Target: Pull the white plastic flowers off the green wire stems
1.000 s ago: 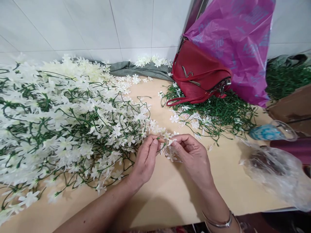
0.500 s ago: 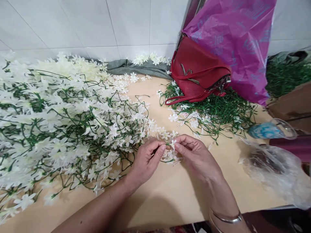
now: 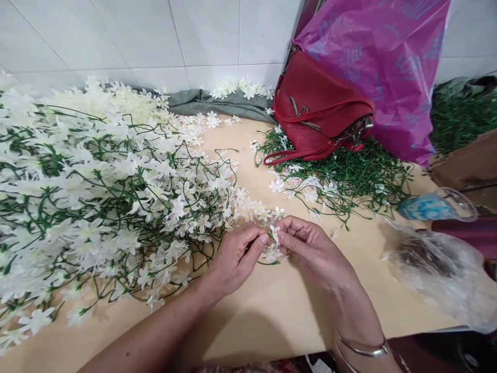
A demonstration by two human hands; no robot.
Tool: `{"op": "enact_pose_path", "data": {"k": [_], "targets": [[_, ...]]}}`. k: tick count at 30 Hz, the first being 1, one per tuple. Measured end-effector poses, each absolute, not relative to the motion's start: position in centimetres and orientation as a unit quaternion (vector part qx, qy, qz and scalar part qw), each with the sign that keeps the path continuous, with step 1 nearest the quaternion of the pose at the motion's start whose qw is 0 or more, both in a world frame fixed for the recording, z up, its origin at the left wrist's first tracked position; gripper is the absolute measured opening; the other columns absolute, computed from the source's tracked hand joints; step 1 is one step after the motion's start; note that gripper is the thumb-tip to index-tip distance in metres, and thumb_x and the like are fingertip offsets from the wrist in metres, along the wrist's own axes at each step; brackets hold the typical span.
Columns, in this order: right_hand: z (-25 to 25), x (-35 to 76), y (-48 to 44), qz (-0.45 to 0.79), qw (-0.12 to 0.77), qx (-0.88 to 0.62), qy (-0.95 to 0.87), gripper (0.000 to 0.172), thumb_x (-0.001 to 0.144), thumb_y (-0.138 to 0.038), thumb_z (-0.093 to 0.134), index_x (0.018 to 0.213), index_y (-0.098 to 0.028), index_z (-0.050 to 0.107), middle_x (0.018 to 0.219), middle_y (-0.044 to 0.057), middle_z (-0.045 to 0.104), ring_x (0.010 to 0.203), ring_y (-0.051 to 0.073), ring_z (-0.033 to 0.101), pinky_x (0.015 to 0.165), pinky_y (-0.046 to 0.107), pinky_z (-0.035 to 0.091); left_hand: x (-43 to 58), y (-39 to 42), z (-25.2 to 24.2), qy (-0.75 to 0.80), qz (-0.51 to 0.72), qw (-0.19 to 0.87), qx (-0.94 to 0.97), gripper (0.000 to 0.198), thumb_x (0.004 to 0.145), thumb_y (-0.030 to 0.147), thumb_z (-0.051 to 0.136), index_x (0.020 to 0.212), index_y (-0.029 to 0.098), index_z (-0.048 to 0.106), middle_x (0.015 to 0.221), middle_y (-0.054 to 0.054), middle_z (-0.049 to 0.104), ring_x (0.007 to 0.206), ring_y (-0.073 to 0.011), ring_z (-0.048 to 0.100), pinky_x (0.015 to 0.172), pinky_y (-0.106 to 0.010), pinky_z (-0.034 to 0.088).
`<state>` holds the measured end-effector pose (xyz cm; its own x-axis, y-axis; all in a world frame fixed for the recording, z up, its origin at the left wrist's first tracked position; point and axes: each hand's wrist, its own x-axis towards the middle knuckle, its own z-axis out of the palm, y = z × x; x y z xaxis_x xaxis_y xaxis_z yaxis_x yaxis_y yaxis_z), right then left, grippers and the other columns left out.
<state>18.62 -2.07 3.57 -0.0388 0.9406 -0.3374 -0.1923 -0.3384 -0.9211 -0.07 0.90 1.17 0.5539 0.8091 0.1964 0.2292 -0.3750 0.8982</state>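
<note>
Between my fingertips is a small white artificial flower with a green stem. My left hand pinches its green stem end, thumb and forefinger pressed together. My right hand grips the white petals from the other side with thumb and fingers. Just beneath the fingers, more white blossoms lie on the tan tabletop. To the left spreads a big heap of white artificial flowers on curling green stems, reaching close to my left hand. The palm side of both hands is hidden.
A red handbag rests on a pile of green stems, against a purple plastic bag. At right lie a clear plastic cup with blue markings, a crumpled clear bag and a cardboard box. Grey cloth lines the wall.
The fingertips have drawn slightly closer around the flower, and less of the green stem shows between them. The view has shifted a little; the surrounding things stay in place.
</note>
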Motion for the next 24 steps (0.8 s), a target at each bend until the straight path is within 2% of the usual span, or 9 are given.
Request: {"op": "enact_pose_path", "data": {"k": [5,15,24], "targets": [[3.22,18.75,-2.13,0.624,0.445,-0.524,-0.372,0.038,0.073,-0.052,0.087,0.078,-0.019,0.069,0.066,-0.001,0.060,0.061,0.013,0.051,0.057,0.025,0.042,0.10,0.97,1.24,0.336,0.306,0.431,0.779,0.032,0.108,0.031,0.044,0.080,0.020,0.055,0.075,-0.001,0.055,0.073,-0.0165,0.052,0.070,-0.029,0.039],[3.29,18.69,-1.90,0.622,0.419,-0.524,-0.403,0.040,0.077,-0.057,0.084,0.078,-0.020,0.067,0.068,-0.002,0.061,0.062,0.013,0.055,0.062,0.026,0.047,-0.02,0.87,0.86,0.321,0.297,0.423,0.793,0.035,0.110,0.032,0.039,0.080,0.021,0.054,0.075,-0.002,0.053,0.074,-0.0184,0.050,0.071,-0.031,0.039],[2.86,18.31,-1.73,0.619,0.428,-0.520,-0.403,0.040,0.078,-0.056,0.083,0.083,-0.020,0.066,0.064,-0.003,0.060,0.060,0.013,0.054,0.062,0.026,0.045,0.37,0.88,0.74,0.328,0.320,0.426,0.780,0.033,0.109,0.028,0.041,0.078,0.020,0.052,0.075,-0.001,0.050,0.074,-0.0169,0.048,0.070,-0.029,0.037]]}}
